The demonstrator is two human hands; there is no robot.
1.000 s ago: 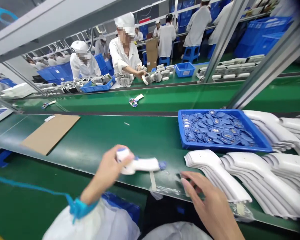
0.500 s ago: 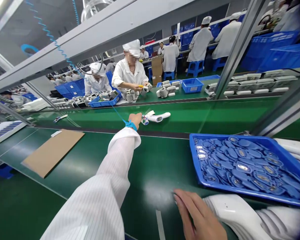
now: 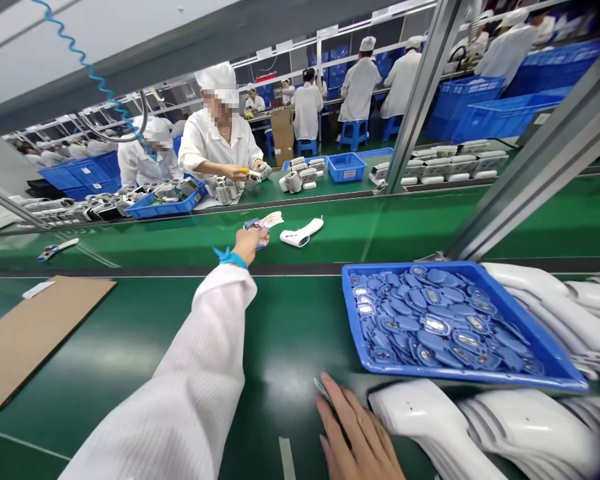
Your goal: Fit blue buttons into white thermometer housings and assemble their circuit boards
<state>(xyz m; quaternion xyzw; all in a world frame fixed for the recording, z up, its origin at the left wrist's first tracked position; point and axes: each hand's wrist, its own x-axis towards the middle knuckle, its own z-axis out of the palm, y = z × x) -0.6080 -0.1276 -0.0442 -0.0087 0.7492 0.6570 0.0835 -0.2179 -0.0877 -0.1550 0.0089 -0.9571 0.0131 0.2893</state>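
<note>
My left hand (image 3: 250, 244) reaches out over the green conveyor belt, its fingers closed on a white handle-shaped shell with a circuit board (image 3: 274, 219). A blue band circles that wrist. Just right of it, apart, a white thermometer-like housing (image 3: 300, 235) lies on the belt. My right hand (image 3: 357, 427) is low over the green worktop, fingers stretched out and holding nothing that I can make out. Close to its right side lie stacked white curved shells (image 3: 425, 413). Beyond it stands a blue tray (image 3: 353, 320) full of blue oval parts (image 3: 435, 323).
A cardboard sheet (image 3: 40, 333) lies on the worktop at left. Another small device (image 3: 57, 249) is on the belt. Metal posts (image 3: 427, 93) rise along the bench. Opposite, a co-worker (image 3: 220, 140) handles grey-white devices beside a blue bin (image 3: 347, 170).
The view has swung right. My left hand has moved the shell with the board away from the white housing, which has turned on the belt. My right hand stays by the stacked shells.
</note>
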